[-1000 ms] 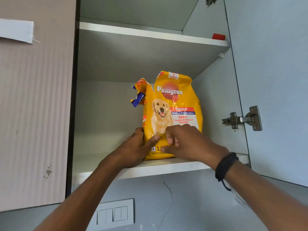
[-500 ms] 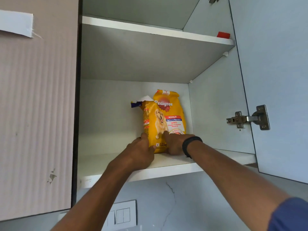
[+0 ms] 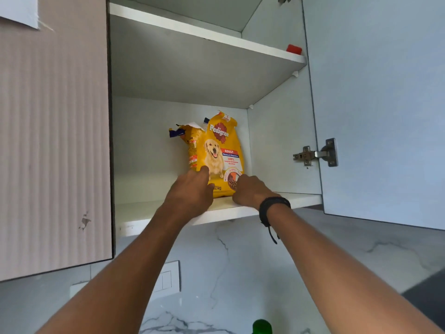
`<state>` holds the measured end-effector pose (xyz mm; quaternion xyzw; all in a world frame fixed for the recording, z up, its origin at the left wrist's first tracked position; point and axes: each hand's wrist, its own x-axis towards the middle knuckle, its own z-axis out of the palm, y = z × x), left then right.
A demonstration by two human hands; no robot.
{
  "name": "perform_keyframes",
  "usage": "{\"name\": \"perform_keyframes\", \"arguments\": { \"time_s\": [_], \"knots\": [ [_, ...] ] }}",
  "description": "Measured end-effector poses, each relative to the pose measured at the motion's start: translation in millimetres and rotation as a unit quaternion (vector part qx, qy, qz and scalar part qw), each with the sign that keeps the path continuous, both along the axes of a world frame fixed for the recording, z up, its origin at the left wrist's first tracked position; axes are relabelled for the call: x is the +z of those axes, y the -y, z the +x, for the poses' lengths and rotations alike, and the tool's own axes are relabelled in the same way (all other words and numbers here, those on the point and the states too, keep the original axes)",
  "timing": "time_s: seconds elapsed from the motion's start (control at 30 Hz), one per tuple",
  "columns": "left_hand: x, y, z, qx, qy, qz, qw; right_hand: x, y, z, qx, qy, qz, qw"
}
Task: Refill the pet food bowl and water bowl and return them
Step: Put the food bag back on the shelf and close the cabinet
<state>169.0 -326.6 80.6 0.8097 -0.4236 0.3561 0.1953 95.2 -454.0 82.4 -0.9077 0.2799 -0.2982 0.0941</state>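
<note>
Head view: food bag (image 3: 218, 153) upright, front outward.

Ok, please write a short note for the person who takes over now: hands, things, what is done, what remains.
Left hand and right hand: both at the base of the dog food bag, which stands upright on the lower shelf of the open cupboard; firm grip cannot be confirmed.
Bag top is torn open.
Done: unclear; no bowls in view.
Left: check that both bowls are filled and returned; close the cupboard door.

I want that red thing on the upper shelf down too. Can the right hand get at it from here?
Probably yes: the red object sits at the upper shelf's open front edge, unblocked. The right hand is at the dog food bag.
</note>
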Motion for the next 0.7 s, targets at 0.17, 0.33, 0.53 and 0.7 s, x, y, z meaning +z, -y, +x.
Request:
{"name": "perform_keyframes", "arguments": {
  "time_s": [0.17,0.33,0.53,0.7],
  "knots": [
    [-2.4,-4.1,-2.9,-0.043,0.062,0.014,0.997,-45.9,-20.7,-57.5,0.06,0.142,0.0,0.988],
    [-26.1,-30.0,-19.3,-0.055,0.079,0.035,0.995,-114.5,-40.0,-139.0,0.125,0.334,0.249,0.9],
    [-57.0,-65.3,-62.5,0.037,0.051,0.101,0.993,-117.6,-12.4,-259.6,0.039,0.573,0.487,0.658],
    [-48.6,-63.9,-115.2,0.056,-0.101,0.127,0.985,-98.4,6.8,-355.6,0.065,0.668,0.413,0.615]
  ]
}}
